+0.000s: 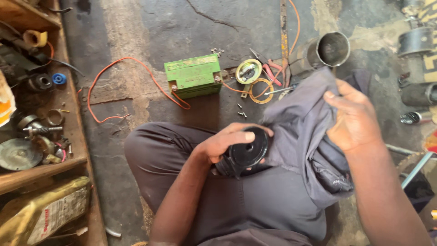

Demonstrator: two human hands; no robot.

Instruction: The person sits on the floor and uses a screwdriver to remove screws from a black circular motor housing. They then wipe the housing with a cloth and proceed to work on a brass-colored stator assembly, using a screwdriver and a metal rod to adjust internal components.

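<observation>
Just right of the black round disc part [248,148]: grey cloth [302,136], bunching in the right hand [355,118] grip; left hand [227,143] is clasping the disc, face up, over the lap.

- Your left hand [230,143] grips a black round part [248,148] over your lap.
- Your right hand [355,118] clutches a grey cloth [300,123] just beside the part.
- On the floor [182,27] beyond: a green battery [193,75], orange wire [114,86], red pliers [271,70], a metal cylinder [332,49].
</observation>
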